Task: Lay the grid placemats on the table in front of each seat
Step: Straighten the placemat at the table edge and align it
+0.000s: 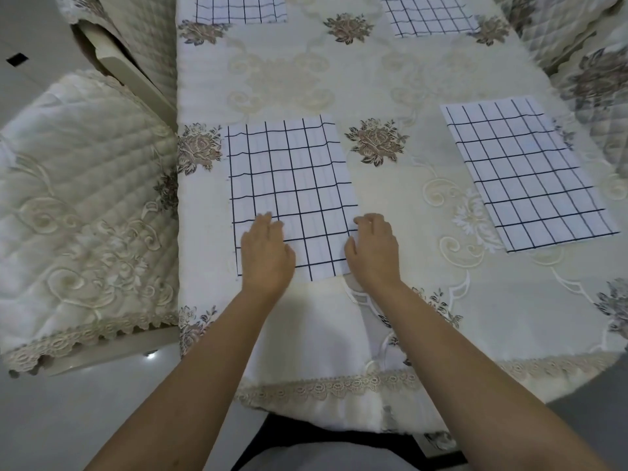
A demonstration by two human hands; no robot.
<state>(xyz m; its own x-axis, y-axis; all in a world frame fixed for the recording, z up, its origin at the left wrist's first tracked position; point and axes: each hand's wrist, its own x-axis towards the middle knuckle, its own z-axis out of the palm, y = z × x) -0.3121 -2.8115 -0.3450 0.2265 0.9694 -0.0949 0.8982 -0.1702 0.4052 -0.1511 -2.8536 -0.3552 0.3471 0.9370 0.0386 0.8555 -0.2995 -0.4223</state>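
A white placemat with a dark grid [289, 185] lies flat on the cream floral tablecloth [390, 79], near the table's left side. My left hand [266, 251] rests palm down on its near left corner. My right hand [373, 248] lies palm down at its near right edge, fingers touching the mat. A second grid placemat [526, 171] lies flat to the right. Two more grid placemats [238, 8] [431, 15] lie at the far side, cut off by the top of the view.
A chair with a quilted cream cover [81, 198] stands close to the table's left edge. Another covered chair [591, 73] is at the far right. The tablecloth's lace hem [339, 385] hangs over the near edge.
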